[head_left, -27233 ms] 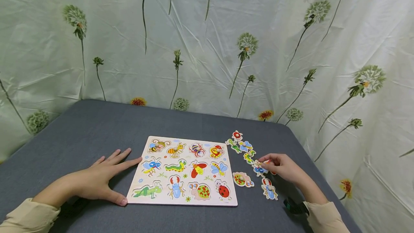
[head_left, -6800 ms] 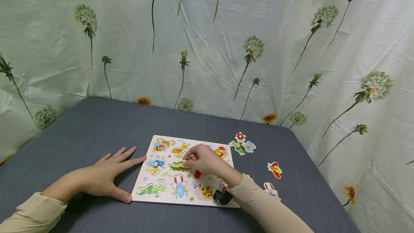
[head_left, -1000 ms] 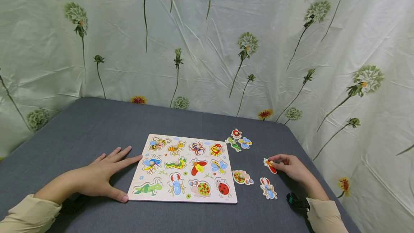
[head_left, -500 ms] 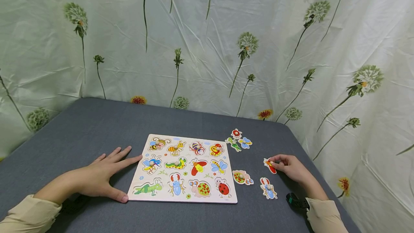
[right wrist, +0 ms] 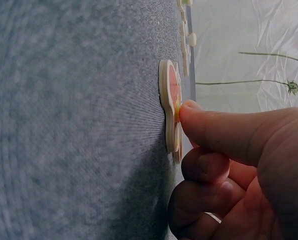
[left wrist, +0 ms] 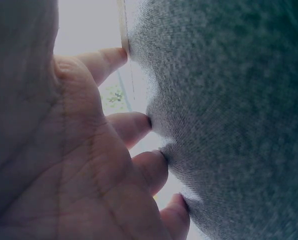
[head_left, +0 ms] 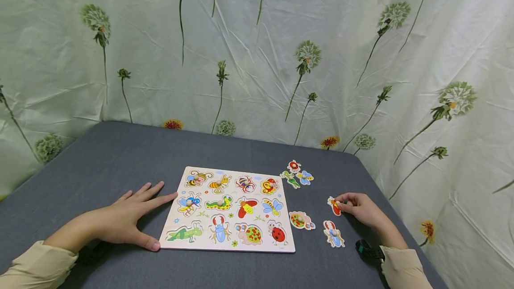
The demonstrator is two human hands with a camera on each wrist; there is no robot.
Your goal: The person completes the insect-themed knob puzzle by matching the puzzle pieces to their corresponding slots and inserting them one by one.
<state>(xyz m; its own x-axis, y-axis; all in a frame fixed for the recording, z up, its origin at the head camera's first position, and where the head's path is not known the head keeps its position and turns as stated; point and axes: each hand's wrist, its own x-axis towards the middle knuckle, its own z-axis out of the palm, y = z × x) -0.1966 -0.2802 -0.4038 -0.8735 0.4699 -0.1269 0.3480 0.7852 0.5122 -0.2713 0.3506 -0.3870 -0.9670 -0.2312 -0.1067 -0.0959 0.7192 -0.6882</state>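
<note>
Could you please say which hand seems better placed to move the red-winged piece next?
Probably the right hand: it pinches the red-winged piece, while the left hand touches the puzzle board.

two hands (head_left: 125,221), one puzzle board (head_left: 205,243), six seated pieces (head_left: 221,203), six loose pieces (head_left: 302,220)

1. Pale puzzle board (head_left: 206,231): flat, six knobbed pieces (head_left: 270,187) seated; left hand (head_left: 122,223) touches its left edge.
2. Red-winged insect piece (head_left: 333,207): right of the board, yellow knob (right wrist: 177,113) pinched by the right hand (head_left: 361,209).
3. Stag-beetle piece (head_left: 332,234): loose, lying near it.
</note>
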